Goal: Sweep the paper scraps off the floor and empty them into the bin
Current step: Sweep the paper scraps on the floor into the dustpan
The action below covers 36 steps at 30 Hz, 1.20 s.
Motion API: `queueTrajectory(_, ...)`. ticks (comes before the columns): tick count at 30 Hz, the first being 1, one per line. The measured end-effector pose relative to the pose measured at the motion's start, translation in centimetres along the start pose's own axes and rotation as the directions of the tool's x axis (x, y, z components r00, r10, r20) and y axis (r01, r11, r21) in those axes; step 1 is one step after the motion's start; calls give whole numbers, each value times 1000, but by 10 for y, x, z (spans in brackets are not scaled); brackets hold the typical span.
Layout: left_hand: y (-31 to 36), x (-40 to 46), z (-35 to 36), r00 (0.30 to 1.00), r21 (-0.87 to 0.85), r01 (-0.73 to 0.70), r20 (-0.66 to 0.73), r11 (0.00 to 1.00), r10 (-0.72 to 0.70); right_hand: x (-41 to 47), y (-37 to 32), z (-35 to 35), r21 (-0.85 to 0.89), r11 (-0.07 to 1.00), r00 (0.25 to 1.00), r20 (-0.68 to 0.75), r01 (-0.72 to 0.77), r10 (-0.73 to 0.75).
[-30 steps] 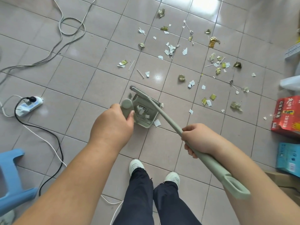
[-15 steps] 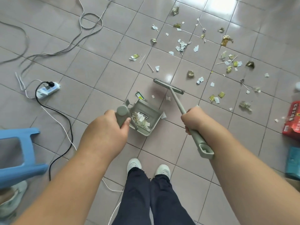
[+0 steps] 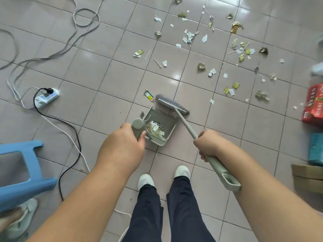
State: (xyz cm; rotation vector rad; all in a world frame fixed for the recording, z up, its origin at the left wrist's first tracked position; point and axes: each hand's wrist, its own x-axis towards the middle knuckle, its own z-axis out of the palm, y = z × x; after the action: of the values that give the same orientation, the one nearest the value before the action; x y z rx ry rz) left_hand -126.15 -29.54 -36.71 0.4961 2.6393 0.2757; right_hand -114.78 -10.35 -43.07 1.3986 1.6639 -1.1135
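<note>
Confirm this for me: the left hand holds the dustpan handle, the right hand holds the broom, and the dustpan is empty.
Not quite. The head view shows the dustpan already has paper scraps lying in it near the comb teeth, so it is not empty. The rest stands: the left hand holds the dustpan handle and the right hand holds the broom.

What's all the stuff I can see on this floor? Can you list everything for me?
paper scraps: many, white and gold-green, strewn over the far tiles
dustpan: one, grey-green, on the floor, some scraps inside
broom: one, grey-green, bristles at the dustpan's mouth
power strip: one, white, left, black plug in it
cables: several, grey, white and black, left
stool: one, blue, lower left
boxes: red, teal, cardboard, right edge
left hand: grips the dustpan handle
right hand: grips the broom handle
legs and shoes: dark trousers, white shoes
</note>
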Motion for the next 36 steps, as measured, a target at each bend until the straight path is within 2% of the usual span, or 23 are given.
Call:
queueTrajectory(4,-7,5,5,1000,-10,-20,12,1000,20,-43,8,-17,65,998,998,56,8,-12)
queueTrajectory(7,-11,9,5,999,-9,-32,7,999,32,-59,7,-21,66,997,999,26,43,-45)
queueTrajectory(12,-15,11,2,1000,-37,-25,11,999,25,-36,-13,0,58,995,995,-64,80,-76)
queueTrajectory(18,-17,12,3,999,-34,-48,2,998,48,-23,-24,29,25,1000,1000,20,12,-12)
queueTrajectory(21,-22,12,2,998,-60,-59,1,996,59,-32,-24,26,20,1000,1000,17,11,-11)
queueTrajectory(27,-46,10,-9,999,-87,15,-46,996,-20,-37,-60,21,18,998,996,-57,68,-67)
queueTrajectory(36,-92,11,-23,987,-97,119,-97,988,-128,-14,-133,66,-171,967,980,-40,187,-196)
